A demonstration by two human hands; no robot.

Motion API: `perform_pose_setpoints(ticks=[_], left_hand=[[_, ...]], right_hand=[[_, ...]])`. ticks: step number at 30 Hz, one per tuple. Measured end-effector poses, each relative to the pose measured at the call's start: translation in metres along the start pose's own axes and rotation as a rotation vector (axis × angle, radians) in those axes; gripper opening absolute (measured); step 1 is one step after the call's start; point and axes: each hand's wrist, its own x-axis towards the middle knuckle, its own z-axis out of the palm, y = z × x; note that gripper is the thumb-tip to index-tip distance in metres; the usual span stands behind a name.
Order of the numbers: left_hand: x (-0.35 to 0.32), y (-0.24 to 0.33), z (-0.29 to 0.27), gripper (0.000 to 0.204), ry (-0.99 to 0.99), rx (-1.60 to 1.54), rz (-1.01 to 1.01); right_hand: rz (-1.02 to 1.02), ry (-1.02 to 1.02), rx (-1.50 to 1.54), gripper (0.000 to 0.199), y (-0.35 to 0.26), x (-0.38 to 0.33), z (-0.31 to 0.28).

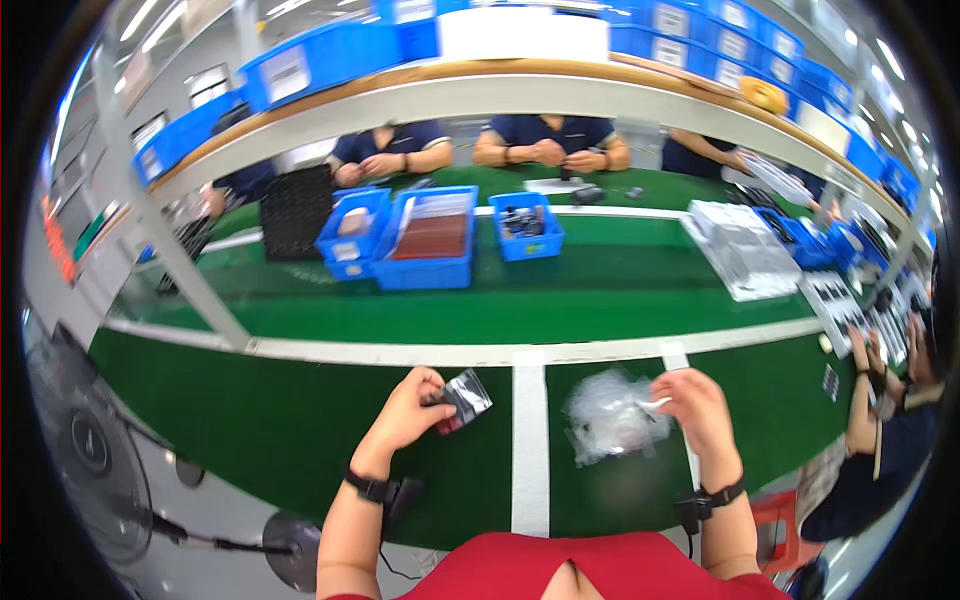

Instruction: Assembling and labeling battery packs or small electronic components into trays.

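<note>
My left hand is closed on a small dark, shiny plastic packet, its thumb and fingers gripping the packet's left side. A reddish patch shows near the packet's lower corner. To the right of the white strip, my right hand is raised at the right edge of a loose heap of clear plastic bags. Its fingertips are pinched together, with a small whitish bit at them too blurred to name. Both wrists wear black bands.
Beyond a white rail on the green table stand a blue bin of brown sheets and a blue bin of small dark parts. Wrapped white packs lie at right. Co-workers sit opposite and at right. A fan stands left.
</note>
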Motion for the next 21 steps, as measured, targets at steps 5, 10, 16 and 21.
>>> perform_pose_setpoints(ticks=[5,10,16,21], left_hand=[[-0.002,0.05,0.077,0.035,-0.219,0.015,0.178],[0.002,0.021,0.114,0.036,-0.246,0.06,0.153],[-0.01,0.006,0.127,0.048,-0.277,-0.023,0.063],[-0.03,-0.002,0.079,0.034,-0.165,0.102,-0.103]], right_hand=[[-0.055,-0.293,-0.188,0.054,0.033,-0.002,0.051],[-0.143,-0.3,-0.479,0.041,0.039,-0.006,0.077],[0.062,-0.008,-0.091,0.035,0.056,-0.025,0.007],[-0.151,0.743,0.017,0.023,0.017,-0.042,-0.161]])
